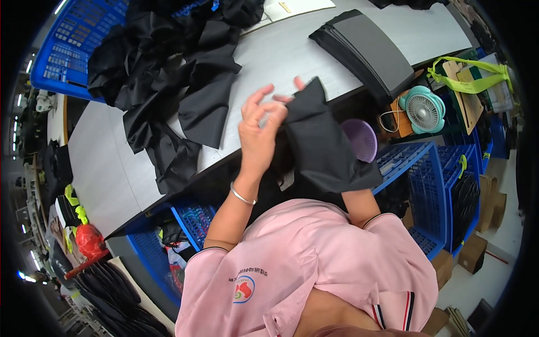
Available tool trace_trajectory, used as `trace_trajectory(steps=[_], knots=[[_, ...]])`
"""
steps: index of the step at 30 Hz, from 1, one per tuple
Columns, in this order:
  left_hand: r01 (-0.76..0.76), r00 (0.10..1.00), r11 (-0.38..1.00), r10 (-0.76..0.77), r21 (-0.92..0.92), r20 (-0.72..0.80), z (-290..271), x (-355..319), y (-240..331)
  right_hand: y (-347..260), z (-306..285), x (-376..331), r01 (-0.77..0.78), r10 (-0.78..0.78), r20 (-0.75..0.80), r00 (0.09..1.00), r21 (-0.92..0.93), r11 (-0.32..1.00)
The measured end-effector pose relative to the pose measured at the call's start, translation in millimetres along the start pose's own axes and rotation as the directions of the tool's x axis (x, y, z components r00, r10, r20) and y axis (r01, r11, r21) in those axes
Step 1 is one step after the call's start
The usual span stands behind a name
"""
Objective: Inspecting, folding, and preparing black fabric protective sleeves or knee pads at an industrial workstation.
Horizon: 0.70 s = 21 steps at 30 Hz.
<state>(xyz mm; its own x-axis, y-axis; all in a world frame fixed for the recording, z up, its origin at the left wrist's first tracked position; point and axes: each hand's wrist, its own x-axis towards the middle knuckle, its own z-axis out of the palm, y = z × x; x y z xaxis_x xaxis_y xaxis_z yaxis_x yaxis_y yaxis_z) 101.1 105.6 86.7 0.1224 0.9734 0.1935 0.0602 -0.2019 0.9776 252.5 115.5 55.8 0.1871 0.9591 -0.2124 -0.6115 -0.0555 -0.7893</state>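
Observation:
A black fabric piece (pixel 317 137) hangs in front of my body, draped over my right hand and wrist. At its upper left edge, the thumb and a finger of my left hand (pixel 259 124) come together in a pinch, while the other fingers are loosely bent. Of my right hand (pixel 299 83), only fingertips show past the fabric's top left edge; the rest is hidden, and whether it lies inside or behind the piece I cannot tell. A heap of loose black fabric pieces (pixel 208 106) lies on the white table (pixel 106 151), left of my hands.
A stack of flat dark pieces (pixel 365 48) lies at the table's far right. Beside it are a teal fan (pixel 424 110), a purple basket (pixel 359 139) and a yellow-green strap (pixel 471 64). Blue crates (pixel 424 185) stand to my right; another blue crate (pixel 73 50) is at far left.

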Motion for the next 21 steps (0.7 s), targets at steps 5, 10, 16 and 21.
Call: trace_trajectory(steps=[5,10,16,21], knots=[[0.055,0.997,0.995,-0.051,-0.087,0.053,3,21,9,-26,3,-12,0.408,-0.237,0.358,0.903,-0.544,0.733],[-0.209,0.963,0.947,0.243,0.243,-0.116,28,-6,21,-41,1,-17,0.694,-0.309,0.626,0.716,-0.685,0.221],[-0.503,0.864,0.811,0.477,0.299,0.159,66,-67,12,-17,-19,28,0.521,-0.591,0.425,0.686,-0.854,-0.01],[-0.341,0.935,0.914,0.355,0.219,-0.026,51,-48,11,-16,-13,23,0.538,-0.495,0.417,0.762,-0.833,0.127]])
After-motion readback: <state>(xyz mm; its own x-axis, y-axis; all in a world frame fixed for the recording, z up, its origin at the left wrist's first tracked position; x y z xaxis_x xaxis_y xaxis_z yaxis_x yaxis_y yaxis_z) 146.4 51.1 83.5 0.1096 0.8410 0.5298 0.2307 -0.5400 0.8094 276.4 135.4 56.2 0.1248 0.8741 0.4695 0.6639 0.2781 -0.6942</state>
